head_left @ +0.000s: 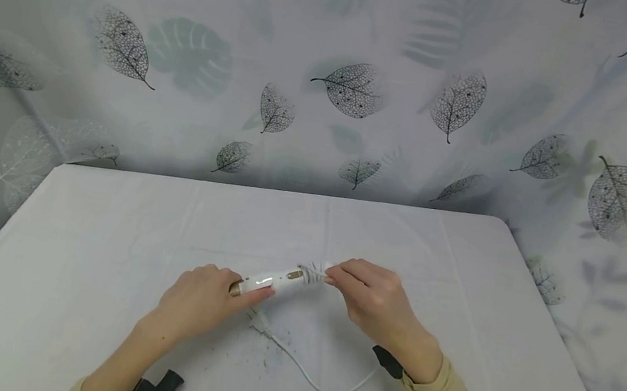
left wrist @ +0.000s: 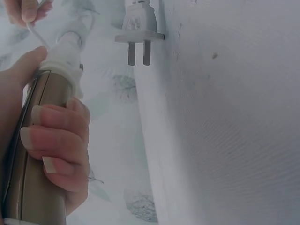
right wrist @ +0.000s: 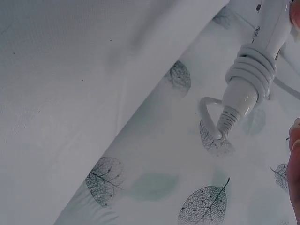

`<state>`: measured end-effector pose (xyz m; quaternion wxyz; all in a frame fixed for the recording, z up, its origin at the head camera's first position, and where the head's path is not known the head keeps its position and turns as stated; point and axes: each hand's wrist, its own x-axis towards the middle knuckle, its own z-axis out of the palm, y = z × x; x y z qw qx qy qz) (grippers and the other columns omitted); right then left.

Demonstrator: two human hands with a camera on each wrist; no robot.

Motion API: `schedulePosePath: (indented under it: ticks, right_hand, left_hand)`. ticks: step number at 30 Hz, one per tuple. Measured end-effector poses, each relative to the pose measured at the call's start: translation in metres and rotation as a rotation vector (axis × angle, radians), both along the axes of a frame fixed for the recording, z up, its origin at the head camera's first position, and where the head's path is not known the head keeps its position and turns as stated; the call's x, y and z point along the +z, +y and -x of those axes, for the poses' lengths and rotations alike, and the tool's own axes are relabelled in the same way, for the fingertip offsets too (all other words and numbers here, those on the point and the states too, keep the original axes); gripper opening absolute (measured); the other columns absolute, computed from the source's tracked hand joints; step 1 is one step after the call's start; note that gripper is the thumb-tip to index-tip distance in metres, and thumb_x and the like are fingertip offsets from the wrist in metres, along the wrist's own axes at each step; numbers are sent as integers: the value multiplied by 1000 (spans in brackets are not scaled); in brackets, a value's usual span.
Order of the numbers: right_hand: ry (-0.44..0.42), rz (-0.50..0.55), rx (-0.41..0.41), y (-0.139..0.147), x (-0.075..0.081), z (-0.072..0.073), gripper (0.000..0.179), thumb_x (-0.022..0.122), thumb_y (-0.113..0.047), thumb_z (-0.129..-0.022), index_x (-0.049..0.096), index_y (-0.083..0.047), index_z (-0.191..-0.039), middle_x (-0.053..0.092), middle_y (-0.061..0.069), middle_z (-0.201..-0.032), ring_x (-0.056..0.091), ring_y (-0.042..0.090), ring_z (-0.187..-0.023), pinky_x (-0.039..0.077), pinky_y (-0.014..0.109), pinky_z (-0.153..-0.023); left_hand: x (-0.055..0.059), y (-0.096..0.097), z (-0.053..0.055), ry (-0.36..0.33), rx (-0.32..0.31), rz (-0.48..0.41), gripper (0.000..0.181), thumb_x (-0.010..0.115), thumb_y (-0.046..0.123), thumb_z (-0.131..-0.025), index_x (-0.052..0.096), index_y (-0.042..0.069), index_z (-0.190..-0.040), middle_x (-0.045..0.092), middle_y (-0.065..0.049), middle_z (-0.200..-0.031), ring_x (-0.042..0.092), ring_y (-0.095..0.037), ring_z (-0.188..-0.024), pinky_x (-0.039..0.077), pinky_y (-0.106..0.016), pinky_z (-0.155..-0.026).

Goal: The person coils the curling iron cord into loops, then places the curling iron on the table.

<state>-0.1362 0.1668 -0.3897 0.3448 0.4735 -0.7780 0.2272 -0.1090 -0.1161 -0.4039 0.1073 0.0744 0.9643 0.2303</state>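
My left hand grips the curling iron; at three o'clock, my right hand pinches its wound cord above the table.

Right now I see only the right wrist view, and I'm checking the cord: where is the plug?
Observer: The plug lies on the table, just nearer the person than the styler.
Operator: What holds the styler?
Observer: The left hand grips its gold end.
Operator: And the right hand?
Observer: The right hand pinches the cord beside the coils at the other end.
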Motion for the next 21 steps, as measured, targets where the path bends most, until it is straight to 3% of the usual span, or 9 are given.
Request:
schedulePosePath:
  ticks: [6,21]
  right_hand:
    - [-42,8,-22,-4,-4,-1,27,56,-18,-103,73,1,-93,69,8,-84,68,19,-71,57,28,-65]
    - [-118,-7,8,-12,-9,-4,15,63,-11,-99,73,0,-99,68,5,-85,63,13,-68,53,21,-63]
  left_hand:
    - [2,2,0,25,78,3,68,53,82,-82,52,16,-65,34,5,-56,36,-12,-50,28,-29,-46]
    - [1,3,0,98,117,-56,70,46,82,-86,50,15,-65,30,6,-56,28,-9,-49,24,-27,-44]
